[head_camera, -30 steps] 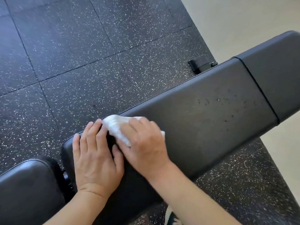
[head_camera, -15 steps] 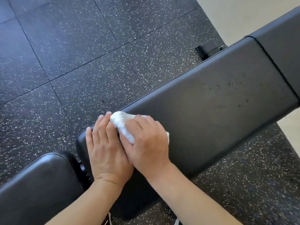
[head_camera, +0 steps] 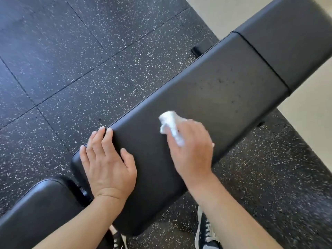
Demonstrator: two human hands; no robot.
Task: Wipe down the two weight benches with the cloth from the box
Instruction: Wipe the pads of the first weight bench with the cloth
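A long black padded weight bench [head_camera: 224, 90] runs from lower left to upper right. Dark specks dot its pad toward the far end. My right hand [head_camera: 192, 148] grips a crumpled white cloth [head_camera: 171, 127] and holds it against the middle of the pad; the hand is blurred. My left hand [head_camera: 107, 162] lies flat on the near left end of the pad, fingers straight and reaching its far edge. A second black pad [head_camera: 291, 38] adjoins the bench at the upper right across a seam.
Another black cushion [head_camera: 36, 211] sits at the lower left. Black speckled rubber floor tiles [head_camera: 89, 60] surround the bench, and pale flooring [head_camera: 309, 112] lies at the right. A bench foot [head_camera: 199, 48] shows beyond the far edge. My dark sneakers [head_camera: 206, 232] stand below the bench.
My right hand has slid the cloth to the right along the pad, away from my left hand. My left hand stays flat at the near end. The view has shifted.
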